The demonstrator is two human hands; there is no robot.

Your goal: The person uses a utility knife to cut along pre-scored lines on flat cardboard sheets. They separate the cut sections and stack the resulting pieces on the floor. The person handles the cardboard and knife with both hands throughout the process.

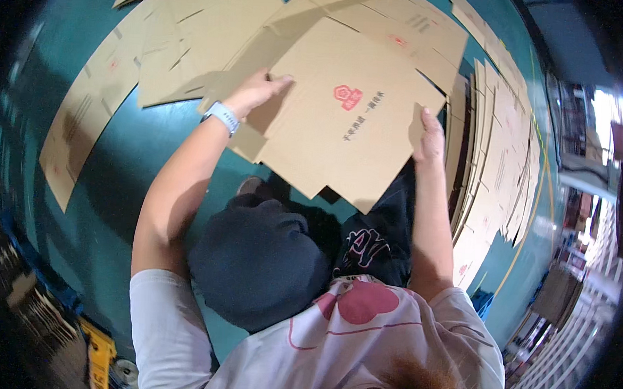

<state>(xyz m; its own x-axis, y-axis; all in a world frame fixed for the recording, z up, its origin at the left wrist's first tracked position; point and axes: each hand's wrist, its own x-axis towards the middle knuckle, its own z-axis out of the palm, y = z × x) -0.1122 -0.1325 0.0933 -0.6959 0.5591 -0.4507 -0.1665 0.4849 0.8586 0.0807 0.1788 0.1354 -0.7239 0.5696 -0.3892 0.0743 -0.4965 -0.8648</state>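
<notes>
A flat brown cardboard box blank (314,132), with a red emblem and a line of dark print, is held tilted in front of my knees. My left hand (259,96) grips its left side, thumb lying over the board and the other fingers mostly hidden. On the opposite edge, my right hand (431,136) holds on with the thumb along the top face, its fingers out of sight beneath. A notch shows in the near edge of the blank. Behind it, more flat cardboard blanks (207,37) lie overlapping on the floor.
A leaning row of cardboard blanks (497,154) stands close by my right arm. One long blank (88,129) lies at the far left on the green floor (109,220). A yellow object (100,355) is at the lower left, and white grating (568,359) at the lower right.
</notes>
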